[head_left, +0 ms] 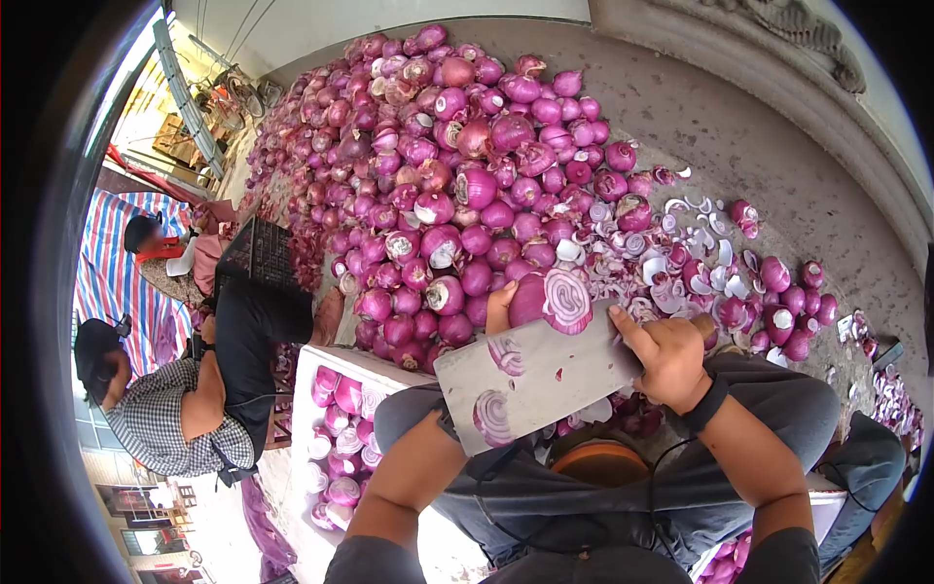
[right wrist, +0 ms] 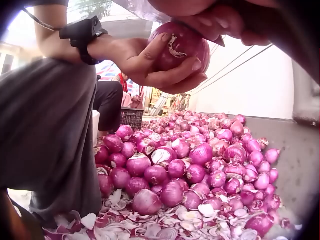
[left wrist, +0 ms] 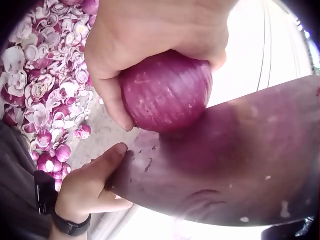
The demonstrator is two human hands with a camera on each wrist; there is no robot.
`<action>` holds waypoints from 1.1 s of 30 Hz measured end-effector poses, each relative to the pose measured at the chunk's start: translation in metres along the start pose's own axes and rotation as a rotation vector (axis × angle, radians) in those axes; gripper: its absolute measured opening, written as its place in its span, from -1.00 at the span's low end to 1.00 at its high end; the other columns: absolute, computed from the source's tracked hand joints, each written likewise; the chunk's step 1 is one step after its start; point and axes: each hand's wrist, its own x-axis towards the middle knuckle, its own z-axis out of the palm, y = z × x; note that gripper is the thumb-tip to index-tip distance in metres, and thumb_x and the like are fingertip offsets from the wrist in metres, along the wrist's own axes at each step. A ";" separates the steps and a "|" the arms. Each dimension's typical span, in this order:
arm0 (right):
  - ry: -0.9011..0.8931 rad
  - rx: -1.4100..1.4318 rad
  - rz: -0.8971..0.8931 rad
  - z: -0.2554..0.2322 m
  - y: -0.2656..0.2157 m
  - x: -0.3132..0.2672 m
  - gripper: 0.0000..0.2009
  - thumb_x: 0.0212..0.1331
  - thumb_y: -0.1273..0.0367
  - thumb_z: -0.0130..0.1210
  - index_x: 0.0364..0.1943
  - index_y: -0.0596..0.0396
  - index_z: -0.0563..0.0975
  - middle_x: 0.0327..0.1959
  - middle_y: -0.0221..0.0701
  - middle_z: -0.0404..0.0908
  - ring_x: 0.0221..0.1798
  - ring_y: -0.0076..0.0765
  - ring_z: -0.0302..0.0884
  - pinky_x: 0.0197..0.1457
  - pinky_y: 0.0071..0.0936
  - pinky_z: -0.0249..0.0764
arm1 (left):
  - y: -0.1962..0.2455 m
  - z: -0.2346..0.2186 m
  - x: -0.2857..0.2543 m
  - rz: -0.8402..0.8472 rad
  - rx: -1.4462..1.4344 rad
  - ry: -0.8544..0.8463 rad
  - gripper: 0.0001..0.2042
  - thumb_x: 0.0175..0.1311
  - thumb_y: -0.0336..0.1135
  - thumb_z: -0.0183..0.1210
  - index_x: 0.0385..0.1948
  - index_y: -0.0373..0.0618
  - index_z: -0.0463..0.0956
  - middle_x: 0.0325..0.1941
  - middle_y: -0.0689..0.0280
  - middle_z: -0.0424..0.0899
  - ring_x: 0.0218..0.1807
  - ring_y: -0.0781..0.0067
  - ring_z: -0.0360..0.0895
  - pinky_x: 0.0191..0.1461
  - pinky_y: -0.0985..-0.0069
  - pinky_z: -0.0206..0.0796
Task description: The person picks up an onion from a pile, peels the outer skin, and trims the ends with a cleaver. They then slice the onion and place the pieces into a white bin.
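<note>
My left hand (left wrist: 160, 32) grips a red onion (left wrist: 167, 92), its fingers curled round the sides. In the head view most of that hand is hidden behind the broad blade of a cleaver (head_left: 530, 375), and a pale cut face of the onion (head_left: 567, 300) shows rings. My right hand (head_left: 671, 355) holds the cleaver at its handle end, thumb along the blade. The blade lies right against the onion in the left wrist view, wet and spotted with scraps. From the right wrist view, the onion (right wrist: 182, 50) is held above the heap, its root end showing.
A large heap of red onions (head_left: 418, 195) covers the ground ahead. Cut ends and peelings (head_left: 681, 263) lie at its right. A white box (head_left: 326, 362) of trimmed onions stands by my left leg. Two people (head_left: 180, 399) sit at the left near a black crate (head_left: 255, 255).
</note>
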 end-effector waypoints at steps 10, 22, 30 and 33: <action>0.048 0.022 0.025 0.002 0.014 -0.011 -0.25 -0.53 0.42 0.20 0.10 0.01 0.49 -0.70 -0.46 0.27 -0.64 -0.29 0.33 -0.54 -0.33 0.24 | 0.000 0.013 -0.009 -0.003 -0.004 0.080 -0.32 0.13 0.20 -0.05 0.12 -0.22 0.36 0.03 0.09 0.56 0.01 0.15 0.54 0.17 0.23 0.34; 0.014 -0.066 0.182 -0.005 0.047 -0.032 -0.33 -0.45 0.46 0.18 0.04 -0.01 0.51 -0.67 -0.40 0.40 -0.58 -0.18 0.41 -0.46 -0.28 0.29 | 0.009 0.026 -0.025 -0.047 0.045 0.143 -0.35 0.12 0.26 -0.05 0.07 -0.12 0.41 0.06 0.15 0.53 0.07 0.17 0.46 0.21 0.16 0.25; 0.036 -0.030 0.169 -0.005 0.040 -0.040 -0.33 -0.43 0.45 0.17 0.06 0.02 0.49 -0.68 -0.39 0.39 -0.60 -0.17 0.39 -0.47 -0.28 0.27 | 0.006 0.021 -0.026 0.003 0.065 0.156 -0.35 0.14 0.25 -0.06 0.05 -0.16 0.41 0.04 0.14 0.54 0.05 0.16 0.48 0.21 0.20 0.27; 0.040 -0.048 0.164 -0.007 0.037 -0.039 -0.29 -0.51 0.47 0.17 0.06 0.03 0.50 -0.68 -0.41 0.38 -0.59 -0.20 0.39 -0.47 -0.29 0.29 | 0.006 0.020 -0.025 0.009 0.038 0.150 -0.34 0.13 0.25 -0.05 0.04 -0.17 0.41 0.03 0.13 0.55 0.03 0.15 0.50 0.19 0.20 0.29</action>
